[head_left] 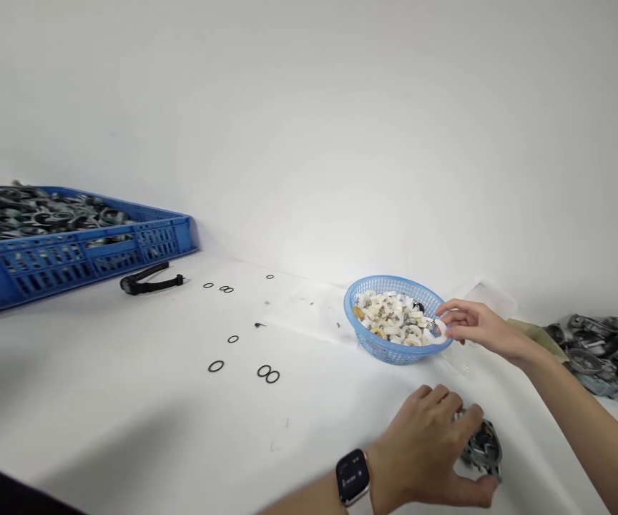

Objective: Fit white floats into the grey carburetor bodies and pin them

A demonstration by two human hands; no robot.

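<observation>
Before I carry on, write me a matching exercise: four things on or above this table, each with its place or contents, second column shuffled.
Things
1. Metal part
2. Light-blue basket
3. Blue crate
4. Smartwatch

Places and contents
A. Worn on the left wrist
B. At the picture's left edge, heaped with dark pieces
C. In the grasp of the left hand
D. Beside the right hand, holding mostly white pieces

Pairs: 1-C, 2-D, 3-B, 4-A
</observation>
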